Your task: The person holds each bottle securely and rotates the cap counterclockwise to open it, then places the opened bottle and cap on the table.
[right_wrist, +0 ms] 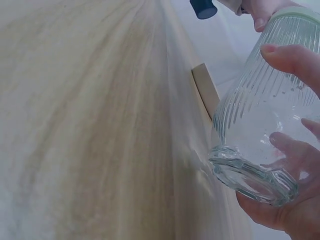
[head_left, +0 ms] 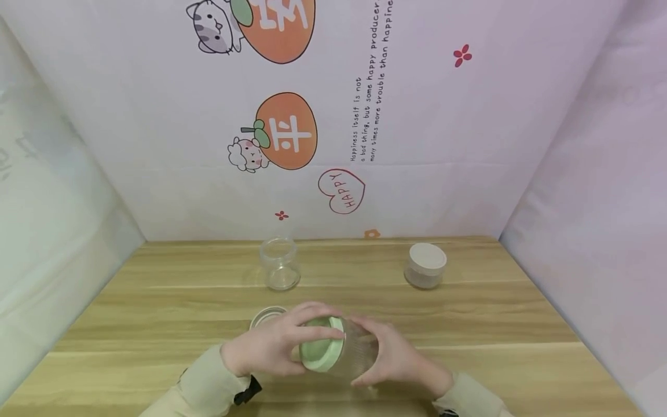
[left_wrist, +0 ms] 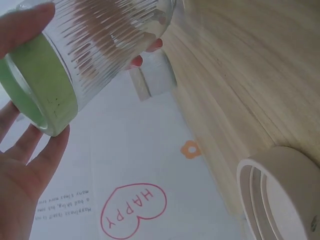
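A ribbed clear glass jar with a light green lid lies tilted between the two hands, over the table. My left hand grips the green lid, thumb on one side and fingers on the other, as the left wrist view shows. Around the glass body curl the fingers and thumb of my right hand. In the right wrist view, the thick jar base points toward the camera. Partly hidden behind the left hand, a cream lid rests on the table, its inner threads visible in the left wrist view.
An uncovered clear jar stands at the back left of the wooden table. A low jar with a white lid is at the back right. Printed white cloth rises behind the table and along both sides.
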Tool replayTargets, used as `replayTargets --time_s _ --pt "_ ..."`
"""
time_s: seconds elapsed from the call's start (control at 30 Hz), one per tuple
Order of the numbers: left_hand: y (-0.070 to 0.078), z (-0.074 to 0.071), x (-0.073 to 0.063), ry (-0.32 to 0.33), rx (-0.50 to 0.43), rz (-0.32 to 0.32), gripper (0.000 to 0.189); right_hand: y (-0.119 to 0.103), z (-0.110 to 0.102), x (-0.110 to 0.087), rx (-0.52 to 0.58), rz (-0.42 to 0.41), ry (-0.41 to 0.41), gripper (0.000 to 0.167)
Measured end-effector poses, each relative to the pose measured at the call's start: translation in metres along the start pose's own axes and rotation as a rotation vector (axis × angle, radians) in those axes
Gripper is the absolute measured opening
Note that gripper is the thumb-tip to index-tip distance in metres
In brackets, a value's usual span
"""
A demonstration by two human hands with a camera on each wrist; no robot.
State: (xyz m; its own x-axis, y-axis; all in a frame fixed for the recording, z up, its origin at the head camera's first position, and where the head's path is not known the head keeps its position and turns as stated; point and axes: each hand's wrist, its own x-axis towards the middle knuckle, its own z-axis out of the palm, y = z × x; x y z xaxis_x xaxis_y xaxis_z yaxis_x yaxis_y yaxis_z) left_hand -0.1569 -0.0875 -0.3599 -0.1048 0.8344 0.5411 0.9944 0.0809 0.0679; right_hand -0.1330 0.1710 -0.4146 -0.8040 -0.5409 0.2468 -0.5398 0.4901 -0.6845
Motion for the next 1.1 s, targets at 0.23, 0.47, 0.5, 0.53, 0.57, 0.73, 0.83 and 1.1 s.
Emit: replayTargets --time_s 0.23,0.47,0.5,0.53,0.57,0.73,0.83,1.1 --pt "0.002 0.001 0.001 0.004 0.049 -0.047 0.08 0.002 0.0 -0.001 0.03 -0.038 -0.007 0.094" --pt "0.003 0.004 0.001 0.009 0.052 -0.13 0.085 0.002 0.0 -0.002 0.029 -0.041 -0.003 0.093" --pt "0.003 0.004 0.001 0.01 0.053 -0.143 0.086 0.002 0.0 -0.002 0.029 -0.039 -0.007 0.093" --pt "0.004 0.005 0.001 0.014 0.05 -0.157 0.086 0.002 0.0 -0.002 0.032 -0.035 -0.012 0.093" --pt "0.004 0.005 0.001 0.015 0.049 -0.177 0.085 0.002 0.0 -0.002 0.031 -0.029 -0.017 0.093" --pt "0.007 0.007 0.0 0.051 0.038 -0.275 0.083 0.001 -0.001 0.001 0.01 -0.012 -0.005 0.093" --pt "0.007 0.009 0.001 0.08 0.041 -0.311 0.081 0.0 -0.002 0.003 0.0 -0.022 0.02 0.094" --pt "0.008 0.013 0.006 0.113 0.036 -0.461 0.077 -0.001 -0.004 0.005 -0.032 0.021 0.045 0.095"
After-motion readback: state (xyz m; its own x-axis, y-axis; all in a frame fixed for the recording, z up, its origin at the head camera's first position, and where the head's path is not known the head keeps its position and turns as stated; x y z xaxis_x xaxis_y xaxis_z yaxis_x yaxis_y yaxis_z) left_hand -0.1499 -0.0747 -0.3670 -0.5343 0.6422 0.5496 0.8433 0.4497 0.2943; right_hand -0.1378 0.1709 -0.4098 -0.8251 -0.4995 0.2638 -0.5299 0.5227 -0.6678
